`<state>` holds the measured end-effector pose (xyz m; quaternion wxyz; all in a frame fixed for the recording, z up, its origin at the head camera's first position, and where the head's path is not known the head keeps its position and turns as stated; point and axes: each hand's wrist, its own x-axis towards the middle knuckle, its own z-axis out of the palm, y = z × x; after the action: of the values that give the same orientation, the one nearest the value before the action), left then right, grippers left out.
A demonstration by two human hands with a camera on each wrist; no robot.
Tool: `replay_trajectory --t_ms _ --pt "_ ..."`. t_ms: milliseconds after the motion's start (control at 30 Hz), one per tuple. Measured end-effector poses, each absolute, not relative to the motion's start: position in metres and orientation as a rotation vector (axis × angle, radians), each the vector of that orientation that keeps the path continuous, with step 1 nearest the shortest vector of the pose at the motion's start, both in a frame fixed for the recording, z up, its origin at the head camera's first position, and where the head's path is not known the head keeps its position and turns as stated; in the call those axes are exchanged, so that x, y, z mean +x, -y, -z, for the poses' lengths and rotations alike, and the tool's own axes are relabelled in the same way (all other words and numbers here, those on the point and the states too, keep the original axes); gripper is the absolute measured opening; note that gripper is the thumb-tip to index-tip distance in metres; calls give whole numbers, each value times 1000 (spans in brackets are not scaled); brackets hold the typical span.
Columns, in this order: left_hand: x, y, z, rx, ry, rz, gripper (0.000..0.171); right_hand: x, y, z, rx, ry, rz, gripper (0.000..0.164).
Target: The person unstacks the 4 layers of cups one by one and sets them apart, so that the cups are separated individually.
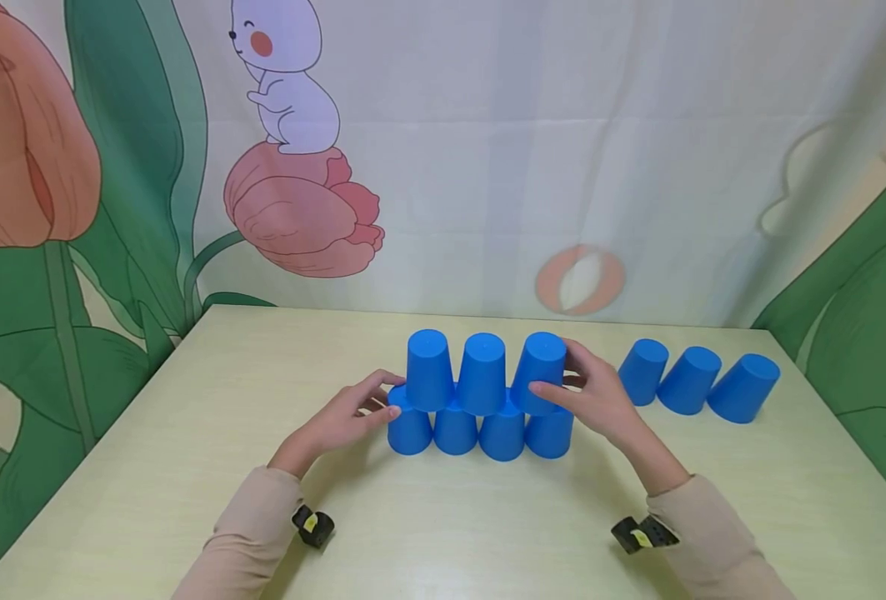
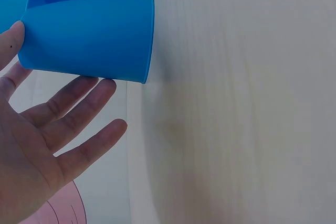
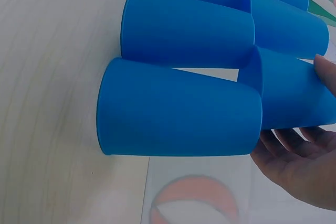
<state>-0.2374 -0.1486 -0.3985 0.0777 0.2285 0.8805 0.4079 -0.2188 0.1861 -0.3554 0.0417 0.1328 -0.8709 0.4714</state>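
Blue upside-down cups stand in two levels: several in the bottom row and three on top. My right hand [image 1: 600,398] holds the right-hand top cup [image 1: 542,367], thumb on its near side and fingers behind. In the right wrist view, that cup [image 3: 294,90] rests against the end bottom cup [image 3: 178,111]. My left hand [image 1: 345,419] is at the leftmost bottom cup [image 1: 409,429]. Its fingers [image 2: 79,114] are fairly straight along that cup's side in the left wrist view, with the thumb by the cup's base. The middle top cup [image 1: 483,373] and left top cup [image 1: 428,368] stand untouched.
Three more upside-down blue cups stand in a row to the right, among them a middle one [image 1: 690,381]. The pale wooden table [image 1: 443,533] ends at a printed curtain [image 1: 473,167] behind. Each sleeve's wrist carries a small black camera [image 1: 313,527].
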Motion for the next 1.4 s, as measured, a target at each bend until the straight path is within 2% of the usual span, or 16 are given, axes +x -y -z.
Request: replay_trajectory --t_ms 833,1400 --pt "-236 148 399 670 -2642 -1235 43 -206 -194 346 358 2664 -1399 71" --pt "-237 149 399 673 -2635 -1237 44 -193 -221 339 312 2638 -1312 68"
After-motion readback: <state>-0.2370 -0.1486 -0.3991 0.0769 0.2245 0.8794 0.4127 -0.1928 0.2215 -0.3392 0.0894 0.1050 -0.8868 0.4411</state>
